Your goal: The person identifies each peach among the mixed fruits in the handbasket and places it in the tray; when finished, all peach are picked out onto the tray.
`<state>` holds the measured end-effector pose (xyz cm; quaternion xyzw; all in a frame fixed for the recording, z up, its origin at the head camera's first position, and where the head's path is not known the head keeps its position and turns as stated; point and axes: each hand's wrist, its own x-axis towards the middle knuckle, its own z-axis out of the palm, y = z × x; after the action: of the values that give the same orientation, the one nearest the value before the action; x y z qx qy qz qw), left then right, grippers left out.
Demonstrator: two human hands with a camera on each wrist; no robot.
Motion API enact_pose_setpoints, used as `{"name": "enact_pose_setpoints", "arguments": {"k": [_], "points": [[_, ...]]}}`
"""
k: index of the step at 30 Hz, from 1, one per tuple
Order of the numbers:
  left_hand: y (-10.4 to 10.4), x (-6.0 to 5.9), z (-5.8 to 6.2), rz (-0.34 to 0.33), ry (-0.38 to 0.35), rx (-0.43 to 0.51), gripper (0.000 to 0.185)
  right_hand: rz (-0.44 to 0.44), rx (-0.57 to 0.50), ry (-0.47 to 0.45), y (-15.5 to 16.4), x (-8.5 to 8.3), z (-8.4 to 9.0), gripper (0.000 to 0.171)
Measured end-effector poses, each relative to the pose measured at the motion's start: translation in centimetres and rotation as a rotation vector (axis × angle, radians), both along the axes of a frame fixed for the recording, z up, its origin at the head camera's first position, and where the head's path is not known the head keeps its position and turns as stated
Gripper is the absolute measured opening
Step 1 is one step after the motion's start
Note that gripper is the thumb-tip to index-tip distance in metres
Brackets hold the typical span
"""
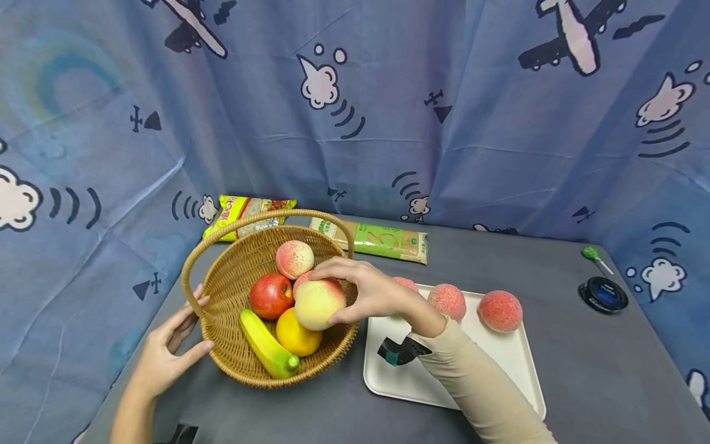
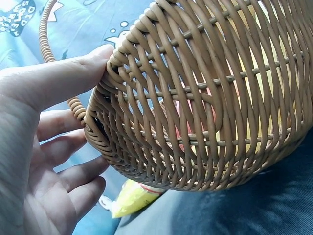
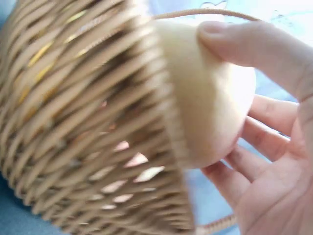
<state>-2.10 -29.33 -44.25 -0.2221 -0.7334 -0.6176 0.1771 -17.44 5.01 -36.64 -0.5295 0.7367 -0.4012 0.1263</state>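
The right hand [image 1: 373, 292] holds a peach [image 1: 319, 302] over the basket [image 1: 233, 271], fingers and thumb curled round it, just above the fruit already inside. The left hand [image 1: 166, 348] rests against the basket's outer wall with fingers straight, thumb on the rim, steadying it rather than gripping. The two hands are well apart, one on each side of the basket.

The step in hand looks like fruit passing between the tray [image 1: 516, 364] and the basket; from the pictures alone it cannot be told whether the peach is going in or coming out. If it is going in, the next move calls for lowering it into a gap among the fruit and easing the fingers off so it settles without rolling; the left hand would do well to keep the basket from sliding.

Inside the basket lie another peach [image 1: 294, 258], an apple [image 1: 271, 295], an orange [image 1: 297, 336] and a banana [image 1: 266, 345]. On the tray sit two peaches [image 1: 447, 301] [image 1: 500, 311] in plain sight, and a third [image 1: 407, 283] mostly hidden behind the right wrist.

The right wrist view is blurred; it shows only the pale side of the peach [image 3: 215, 98] against the weave, with fingers [image 3: 254, 44] over it. The left wrist view shows the weave [image 2: 205, 98] close up and a yellow packet corner [image 2: 132, 198] beneath, with the fruit inside only glimpsed through the gaps. The dark clip on the right sleeve hides part of the tray. Two packets [image 1: 246, 216] [image 1: 377, 239] lie behind the basket, their print too small to read.
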Motion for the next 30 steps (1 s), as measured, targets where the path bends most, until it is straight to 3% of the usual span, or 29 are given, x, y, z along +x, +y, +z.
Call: {"name": "enact_pose_setpoints", "arguments": {"k": [8, 15, 23, 30], "points": [[0.0, 0.2, -0.2, 0.005, -0.005, -0.001, 0.069, -0.121, -0.134, 0.03, 3.5, 1.3, 1.8, 0.067], [0.0, 0.2, 0.1, 0.014, -0.031, -0.011, 0.069, -0.245, -0.201, -0.102, 8.6, 2.8, 1.5, 0.071], [0.1, 0.1, 0.2, 0.005, -0.013, 0.014, 0.069, -0.384, -0.127, -0.184, 14.1, 5.1, -2.7, 0.071], [-0.1, -0.2, -0.3, -0.011, 0.028, 0.03, 0.069, -0.402, 0.022, -0.008, 15.4, 6.1, -6.6, 0.064]]}}
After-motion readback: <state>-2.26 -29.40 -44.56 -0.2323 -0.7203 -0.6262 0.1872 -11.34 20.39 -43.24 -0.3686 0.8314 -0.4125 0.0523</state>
